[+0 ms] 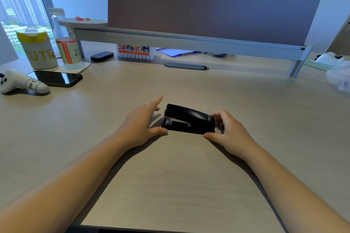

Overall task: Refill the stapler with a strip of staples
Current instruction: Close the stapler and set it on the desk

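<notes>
A black stapler (188, 119) lies on the pale wooden desk (189, 176), its metal mouth pointing left and its hinge end to the right. My right hand (229, 134) grips the hinge end, thumb on the near side and fingers on the far side. My left hand (143, 125) is spread just left of the mouth, its thumb tip touching the stapler's near front corner and its index finger stretched out above the desk. I see no strip of staples.
At the back left lie a black phone (56, 78), a white plush toy (20, 82), a yellow-lidded cup (38, 49) and a water bottle (66, 43). A marker box (134, 52) sits under the raised shelf (189, 40). Crumpled plastic (340, 75) is at the right edge.
</notes>
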### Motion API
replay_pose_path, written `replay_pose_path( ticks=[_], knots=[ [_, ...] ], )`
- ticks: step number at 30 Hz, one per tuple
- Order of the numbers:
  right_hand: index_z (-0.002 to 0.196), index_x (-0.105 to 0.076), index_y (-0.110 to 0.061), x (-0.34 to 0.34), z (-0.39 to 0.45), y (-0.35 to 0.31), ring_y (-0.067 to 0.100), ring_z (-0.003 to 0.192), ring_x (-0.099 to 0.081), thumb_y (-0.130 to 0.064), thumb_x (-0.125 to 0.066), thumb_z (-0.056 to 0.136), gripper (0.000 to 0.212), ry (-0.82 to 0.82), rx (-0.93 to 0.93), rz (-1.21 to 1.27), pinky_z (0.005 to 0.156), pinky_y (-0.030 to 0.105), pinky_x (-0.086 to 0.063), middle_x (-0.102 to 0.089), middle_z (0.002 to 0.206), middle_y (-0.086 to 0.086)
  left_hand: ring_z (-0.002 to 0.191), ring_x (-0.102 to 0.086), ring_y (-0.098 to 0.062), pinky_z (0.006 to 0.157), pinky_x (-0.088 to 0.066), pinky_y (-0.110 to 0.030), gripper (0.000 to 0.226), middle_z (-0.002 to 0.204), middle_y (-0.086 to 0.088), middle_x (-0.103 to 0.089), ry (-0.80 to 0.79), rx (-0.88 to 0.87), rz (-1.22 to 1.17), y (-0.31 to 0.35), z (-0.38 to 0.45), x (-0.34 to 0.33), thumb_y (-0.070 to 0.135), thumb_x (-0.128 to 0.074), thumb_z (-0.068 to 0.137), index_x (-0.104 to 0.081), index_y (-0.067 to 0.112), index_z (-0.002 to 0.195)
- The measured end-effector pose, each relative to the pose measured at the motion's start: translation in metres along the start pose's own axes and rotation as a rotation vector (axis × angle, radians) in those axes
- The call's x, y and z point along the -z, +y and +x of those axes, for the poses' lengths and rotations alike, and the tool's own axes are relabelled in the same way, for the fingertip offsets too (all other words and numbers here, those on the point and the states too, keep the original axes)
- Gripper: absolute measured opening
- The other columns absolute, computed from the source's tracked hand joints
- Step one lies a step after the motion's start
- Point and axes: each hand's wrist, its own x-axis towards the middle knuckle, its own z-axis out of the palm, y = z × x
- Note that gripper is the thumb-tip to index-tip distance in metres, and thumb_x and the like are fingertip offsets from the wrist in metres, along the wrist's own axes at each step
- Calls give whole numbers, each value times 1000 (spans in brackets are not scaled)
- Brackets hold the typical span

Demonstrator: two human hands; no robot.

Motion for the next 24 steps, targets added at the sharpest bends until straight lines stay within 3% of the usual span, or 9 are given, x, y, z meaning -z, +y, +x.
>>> replay_pose_path(
  ticks=[3,6,12,17,24],
  knots=[
    [107,-52,-10,3,1,2,15,97,-44,-22,-66,76,36,3,-5,-94,78,25,-32,-48,102,1,123,-40,-24,104,-34,-40,56,131,-7,-49,-35,26,104,-1,3,-1,39,-63,74,-46,19,123],
    [106,-55,-11,3,3,2,17,95,-43,-24,-64,78,33,-9,4,-150,76,26,-31,-45,97,-1,118,-44,-24,99,-38,-41,41,125,-5,-55,-26,32,93,-2,6,-2,38,-62,76,-55,20,113],
    [105,-56,-13,8,32,4,27,104,-48,-31,-63,77,34,-61,-25,-266,85,39,-41,-51,101,5,116,-47,-23,95,-40,-39,38,123,-3,-58,0,43,116,-9,30,-5,37,-60,78,-57,21,112],
    [110,-54,-10,7,82,14,28,107,-49,-27,-61,80,34,-12,-51,-216,88,40,-41,-54,117,13,108,-51,-27,82,-42,-37,36,119,-8,-61,13,94,123,-17,82,-11,37,-56,81,-56,21,113],
    [111,-56,-12,-3,164,36,31,107,-54,-27,-58,81,33,81,-86,-208,90,46,-48,-60,117,14,111,-52,-32,95,-45,-47,39,126,-14,-57,7,187,74,-40,167,-21,35,-54,82,-52,21,119]
  ],
)
